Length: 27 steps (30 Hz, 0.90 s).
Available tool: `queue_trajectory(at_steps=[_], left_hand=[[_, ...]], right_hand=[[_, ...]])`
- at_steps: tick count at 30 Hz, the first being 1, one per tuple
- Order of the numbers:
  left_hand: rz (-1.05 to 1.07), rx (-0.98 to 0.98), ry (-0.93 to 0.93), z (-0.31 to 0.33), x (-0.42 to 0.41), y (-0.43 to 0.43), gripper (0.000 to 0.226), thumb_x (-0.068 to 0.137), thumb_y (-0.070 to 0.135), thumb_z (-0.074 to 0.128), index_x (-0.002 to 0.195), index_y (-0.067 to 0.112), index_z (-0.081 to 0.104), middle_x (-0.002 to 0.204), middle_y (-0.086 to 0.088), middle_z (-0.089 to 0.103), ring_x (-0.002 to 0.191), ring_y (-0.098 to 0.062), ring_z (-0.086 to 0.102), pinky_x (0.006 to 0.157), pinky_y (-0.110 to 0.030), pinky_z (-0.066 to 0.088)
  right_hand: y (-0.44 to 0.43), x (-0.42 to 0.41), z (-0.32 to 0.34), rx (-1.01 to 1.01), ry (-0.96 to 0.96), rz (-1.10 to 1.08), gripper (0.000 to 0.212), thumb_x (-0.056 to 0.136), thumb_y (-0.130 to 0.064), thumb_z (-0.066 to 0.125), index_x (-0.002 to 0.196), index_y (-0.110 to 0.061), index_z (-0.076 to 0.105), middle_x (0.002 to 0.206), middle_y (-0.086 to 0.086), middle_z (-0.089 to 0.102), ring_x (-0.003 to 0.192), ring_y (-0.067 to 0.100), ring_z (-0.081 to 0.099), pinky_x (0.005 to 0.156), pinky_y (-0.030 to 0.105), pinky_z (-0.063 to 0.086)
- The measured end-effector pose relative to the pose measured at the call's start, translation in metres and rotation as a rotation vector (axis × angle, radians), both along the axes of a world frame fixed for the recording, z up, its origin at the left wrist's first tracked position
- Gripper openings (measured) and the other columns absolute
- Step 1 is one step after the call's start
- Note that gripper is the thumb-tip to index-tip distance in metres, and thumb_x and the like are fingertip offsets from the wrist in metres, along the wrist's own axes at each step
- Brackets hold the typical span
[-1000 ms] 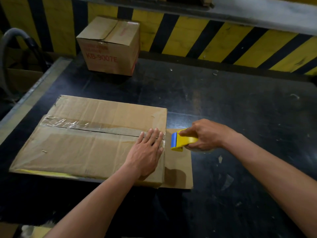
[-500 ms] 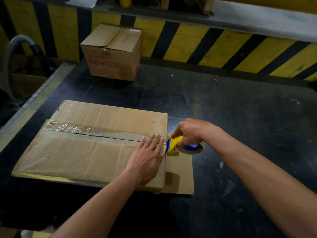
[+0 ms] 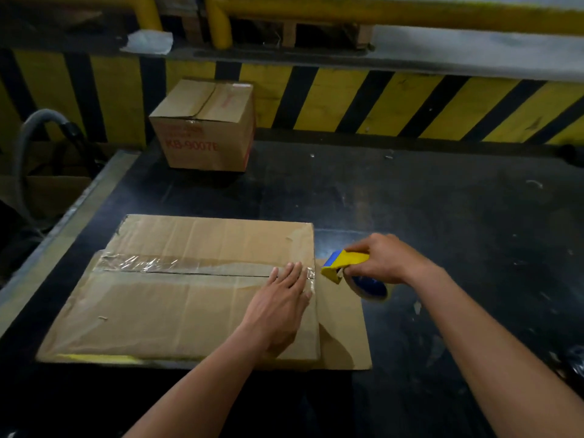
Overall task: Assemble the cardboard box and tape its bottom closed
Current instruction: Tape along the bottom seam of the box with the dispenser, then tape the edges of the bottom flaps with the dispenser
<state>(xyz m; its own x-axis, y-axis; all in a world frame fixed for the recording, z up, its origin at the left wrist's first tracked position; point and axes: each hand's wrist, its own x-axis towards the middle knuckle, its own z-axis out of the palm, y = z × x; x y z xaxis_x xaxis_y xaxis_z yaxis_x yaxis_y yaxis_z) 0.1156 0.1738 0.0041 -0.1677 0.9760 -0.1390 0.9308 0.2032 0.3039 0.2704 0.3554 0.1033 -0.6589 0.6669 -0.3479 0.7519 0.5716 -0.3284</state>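
Black worktop [image 3: 442, 216], scuffed, backed by a yellow-and-black striped wall [image 3: 347, 99]; grey hose [image 3: 28, 147] off its left side

- Cardboard box [image 3: 189, 311]: lies low on the near-left part of the worktop, closed bottom flaps facing up, seam running left to right. One loose flap [image 3: 344, 336] sticks out at its right side, flat on the worktop
- Tape strip [image 3: 151, 263]: clear, laid along the seam from the left edge to the right edge, wrinkled at the left end
- Left hand [image 3: 278, 305]: flat on the box at the right end of the seam, fingers [image 3: 292, 273] straight, pressing the tape end down, gripping nothing
- Right hand [image 3: 385, 260]: curled round the yellow-and-blue tape dispenser [image 3: 344, 263], just beside the box's right edge
- Second box [image 3: 205, 128]: marked KB-9007E, closed, at the far left of the worktop, well apart from the work

Change noted: half a second ago the dispenser sat against the box's right edge. It now stands apart from that edge, tilted, with the tape roll [image 3: 369, 286] showing beneath the hand. Whether the tape has parted cannot be told.

Assessment: the seam strip appears fully laid. What remains is likely freeing the dispenser and rubbing the tape end firmly onto the box
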Motion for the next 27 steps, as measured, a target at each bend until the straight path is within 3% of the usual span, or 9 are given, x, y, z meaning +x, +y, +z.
queue_trajectory(at_steps=[3, 10, 14, 17, 20, 23, 25, 27], left_hand=[[-0.029, 0.033, 0.029, 0.013, -0.019, 0.003, 0.055, 0.111, 0.035, 0.022, 0.161, 0.015, 0.018, 0.170, -0.003, 0.014, 0.157, -0.018, 0.008, 0.125, -0.035, 0.004], [-0.084, -0.021, 0.110, 0.014, -0.078, 0.011, 0.049, 0.109, 0.036, 0.028, 0.155, 0.021, 0.037, 0.167, -0.008, 0.026, 0.156, -0.029, 0.014, 0.124, -0.052, 0.015], [-0.076, 0.115, 0.069, 0.007, -0.108, 0.022, 0.031, 0.100, 0.031, 0.044, 0.124, 0.030, 0.063, 0.129, 0.003, 0.062, 0.128, -0.026, 0.051, 0.103, -0.042, 0.044], [-0.059, 0.126, -0.031, 0.011, -0.126, 0.040, 0.029, 0.093, 0.026, 0.049, 0.110, 0.027, 0.073, 0.116, 0.003, 0.071, 0.110, -0.027, 0.061, 0.091, -0.039, 0.051], [-0.094, 0.092, -0.044, 0.018, -0.138, 0.056, 0.029, 0.097, 0.027, 0.052, 0.117, 0.025, 0.073, 0.118, -0.001, 0.070, 0.109, -0.027, 0.061, 0.089, -0.038, 0.053], [-0.225, 0.109, 0.013, 0.019, -0.146, 0.062, 0.029, 0.099, 0.032, 0.052, 0.121, 0.028, 0.070, 0.125, -0.001, 0.067, 0.114, -0.026, 0.059, 0.093, -0.037, 0.050], [-0.297, 0.116, 0.081, 0.012, -0.151, 0.061, 0.036, 0.100, 0.037, 0.048, 0.133, 0.032, 0.063, 0.145, -0.003, 0.055, 0.132, -0.028, 0.049, 0.106, -0.040, 0.041], [-0.338, 0.028, 0.129, 0.004, -0.156, 0.059, 0.049, 0.102, 0.044, 0.041, 0.150, 0.036, 0.043, 0.163, -0.007, 0.031, 0.151, -0.031, 0.025, 0.119, -0.050, 0.025]], right_hand=[[-0.023, 0.009, 0.009, 0.008, 0.163, -0.133, 0.059, 0.071, -0.060, 0.073, 0.126, -0.041, 0.064, 0.124, -0.007, 0.068, 0.109, 0.019, 0.061, 0.089, 0.037, 0.051], [-0.083, -0.011, 0.010, 0.044, 0.445, -0.389, 0.059, 0.076, -0.050, 0.077, 0.131, -0.038, 0.061, 0.127, -0.004, 0.067, 0.105, 0.016, 0.062, 0.082, 0.028, 0.044], [-0.115, -0.036, -0.006, 0.079, 0.550, -0.526, 0.060, 0.076, -0.047, 0.079, 0.133, -0.039, 0.060, 0.121, -0.004, 0.069, 0.091, 0.010, 0.059, 0.074, 0.024, 0.042], [-0.135, -0.051, -0.022, 0.110, 0.563, -0.579, 0.063, 0.077, -0.046, 0.079, 0.135, -0.036, 0.058, 0.114, -0.001, 0.068, 0.092, 0.014, 0.060, 0.079, 0.029, 0.049], [-0.148, -0.061, -0.035, 0.159, 0.519, -0.611, 0.063, 0.077, -0.046, 0.078, 0.136, -0.036, 0.056, 0.097, 0.000, 0.063, 0.086, 0.018, 0.059, 0.073, 0.029, 0.046], [-0.156, -0.063, -0.041, 0.229, 0.496, -0.608, 0.063, 0.077, -0.046, 0.077, 0.137, -0.037, 0.057, 0.093, 0.000, 0.061, 0.084, 0.019, 0.058, 0.074, 0.032, 0.048], [-0.158, -0.061, -0.042, 0.243, 0.491, -0.585, 0.062, 0.078, -0.045, 0.076, 0.137, -0.037, 0.056, 0.086, -0.002, 0.057, 0.078, 0.019, 0.057, 0.070, 0.033, 0.049], [-0.158, -0.058, -0.043, 0.250, 0.493, -0.559, 0.062, 0.078, -0.046, 0.076, 0.136, -0.039, 0.056, 0.080, -0.005, 0.051, 0.072, 0.016, 0.055, 0.064, 0.030, 0.046]])
